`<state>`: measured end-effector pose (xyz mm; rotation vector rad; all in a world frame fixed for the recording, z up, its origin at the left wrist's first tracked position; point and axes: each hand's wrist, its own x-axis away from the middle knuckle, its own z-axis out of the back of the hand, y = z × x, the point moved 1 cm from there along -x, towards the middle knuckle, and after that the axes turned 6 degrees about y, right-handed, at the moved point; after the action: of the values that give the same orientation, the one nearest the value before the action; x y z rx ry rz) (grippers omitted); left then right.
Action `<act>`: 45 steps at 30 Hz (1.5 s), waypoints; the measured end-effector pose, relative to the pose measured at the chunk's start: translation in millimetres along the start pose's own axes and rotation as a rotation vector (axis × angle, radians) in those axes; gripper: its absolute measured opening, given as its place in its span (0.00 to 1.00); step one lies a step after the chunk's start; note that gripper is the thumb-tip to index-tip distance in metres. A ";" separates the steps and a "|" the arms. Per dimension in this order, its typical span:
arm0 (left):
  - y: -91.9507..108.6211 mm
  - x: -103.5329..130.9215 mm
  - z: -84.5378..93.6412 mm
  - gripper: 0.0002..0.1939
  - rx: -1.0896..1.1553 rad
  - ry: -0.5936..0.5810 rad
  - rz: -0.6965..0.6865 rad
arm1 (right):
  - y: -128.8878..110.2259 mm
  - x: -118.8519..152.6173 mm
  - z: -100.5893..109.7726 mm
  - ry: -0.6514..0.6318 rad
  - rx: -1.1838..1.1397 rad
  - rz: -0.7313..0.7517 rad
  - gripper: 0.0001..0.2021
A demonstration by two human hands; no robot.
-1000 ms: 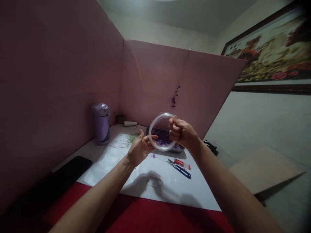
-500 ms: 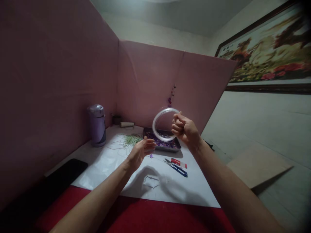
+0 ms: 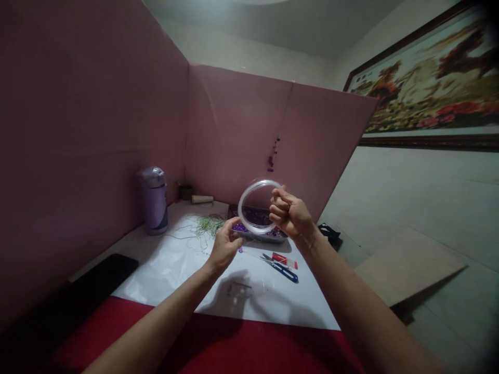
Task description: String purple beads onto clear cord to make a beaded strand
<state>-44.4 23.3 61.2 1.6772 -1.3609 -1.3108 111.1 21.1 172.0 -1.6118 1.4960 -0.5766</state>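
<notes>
My right hand (image 3: pixel 293 213) is closed round the right side of a coil of clear line (image 3: pixel 246 195), holding it upright above the table. Close to the coil's lower left is my left hand (image 3: pixel 225 245), its thumb and curved fingers apart; I cannot tell whether a loose strand touches it. Behind the coil, a dark tray (image 3: pixel 277 239) of purple beads is partly hidden. A few purple beads (image 3: pixel 240 250) lie by my left hand. Blue-handled thread snips (image 3: pixel 286 272) rest below the tray, against a small red and clear packet (image 3: pixel 284 259).
Green tangled thread (image 3: pixel 209 225) and a pale roll (image 3: pixel 201 199) lie at the left back. A purple flask (image 3: pixel 155 201) stands near the left pink panel (image 3: pixel 117 104). A beaded strand (image 3: pixel 272 158) hangs on the back panel. A black flat object (image 3: pixel 119 267) lies front left.
The coil has come slightly down and left with my right hand. My left hand has turned, its fingers now curved upward near the coil's lower edge.
</notes>
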 end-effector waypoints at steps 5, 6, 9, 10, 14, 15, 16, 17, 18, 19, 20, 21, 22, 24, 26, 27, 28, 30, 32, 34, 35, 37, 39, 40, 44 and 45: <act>-6.5 1.3 1.6 0.09 -0.162 0.018 -0.076 | 1.5 0.9 0.1 0.034 -0.039 0.012 0.16; -6.9 1.5 2.6 0.06 -0.192 0.044 -0.116 | 1.1 0.8 0.8 0.047 -0.043 0.013 0.15; -6.2 2.8 4.4 0.03 -0.286 0.086 -0.222 | 0.3 0.7 3.7 0.085 -0.048 0.011 0.15; -5.7 3.5 4.6 0.04 -0.314 0.104 -0.246 | 0.5 0.8 4.7 0.095 -0.056 0.011 0.15; -2.7 5.1 5.1 0.14 -0.383 0.206 -0.316 | 4.0 1.8 8.5 0.107 -0.138 -0.013 0.17; -2.0 4.8 5.1 0.16 -0.379 0.207 -0.330 | 5.4 2.0 9.4 0.105 -0.162 -0.025 0.17; -1.6 4.2 5.0 0.18 -0.365 0.191 -0.338 | 6.7 2.2 10.2 0.101 -0.185 -0.036 0.18; -1.6 3.3 5.0 0.19 -0.345 0.162 -0.337 | 8.1 2.3 10.9 0.096 -0.202 -0.049 0.19; -2.3 2.1 4.9 0.20 -0.321 0.126 -0.326 | 9.4 2.5 11.5 0.091 -0.216 -0.057 0.19; -3.6 0.7 5.0 0.21 -0.296 0.085 -0.302 | 10.5 2.6 11.8 0.085 -0.223 -0.061 0.19; -5.5 -0.8 5.1 0.22 -0.272 0.042 -0.266 | 11.5 2.7 12.0 0.079 -0.225 -0.063 0.19; -8.0 -2.4 5.4 0.23 -0.246 0.005 -0.227 | 12.3 2.8 12.0 0.073 -0.223 -0.061 0.18; -10.7 -3.8 6.0 0.23 -0.218 -0.023 -0.191 | 13.0 2.8 11.9 0.068 -0.220 -0.058 0.17; -15.9 -6.3 7.5 0.21 -0.179 -0.053 -0.156 | 14.0 2.7 12.2 0.064 -0.221 -0.050 0.17; -19.8 -7.8 9.5 0.17 -0.177 -0.035 -0.160 | 14.4 2.3 13.8 0.064 -0.229 -0.039 0.17; -21.2 -8.2 10.4 0.15 -0.188 -0.021 -0.162 | 14.4 1.9 15.1 0.065 -0.228 -0.031 0.18; -22.5 -8.4 11.2 0.14 -0.199 -0.008 -0.158 | 14.3 1.5 16.9 0.067 -0.222 -0.021 0.17; -24.3 -8.2 11.9 0.12 -0.209 0.009 -0.137 | 13.8 0.7 20.9 0.074 -0.198 0.006 0.15; -25.4 -7.5 11.7 0.09 -0.217 0.018 -0.114 | 13.2 0.0 25.0 0.085 -0.183 0.037 0.14; -25.7 -6.1 10.6 0.05 -0.234 0.019 -0.102 | 12.9 -0.7 28.4 0.098 -0.188 0.065 0.14; -25.5 -5.1 9.8 0.04 -0.244 0.012 -0.102 | 12.9 -1.0 30.0 0.107 -0.193 0.079 0.14; -24.1 -2.3 7.6 0.04 -0.269 -0.021 -0.120 | 13.5 -2.0 33.1 0.138 -0.207 0.116 0.14; -22.2 1.8 4.6 0.04 -0.300 -0.070 -0.144 | 14.7 -3.1 36.6 0.187 -0.220 0.163 0.16; -21.2 4.2 2.9 0.04 -0.315 -0.100 -0.152 | 15.6 -3.6 38.4 0.214 -0.221 0.193 0.16; -17.9 15.8 -5.0 0.06 -0.321 -0.202 -0.162 | 21.0 -4.4 45.0 0.276 -0.150 0.314 0.15; -16.9 18.9 -7.1 0.07 -0.329 -0.222 -0.168 | 22.8 -4.2 46.1 0.276 -0.123 0.336 0.15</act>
<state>-32.1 9.4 42.6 1.4775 -1.0647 -1.7560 134.1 39.0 129.3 -1.3656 1.9922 -0.5389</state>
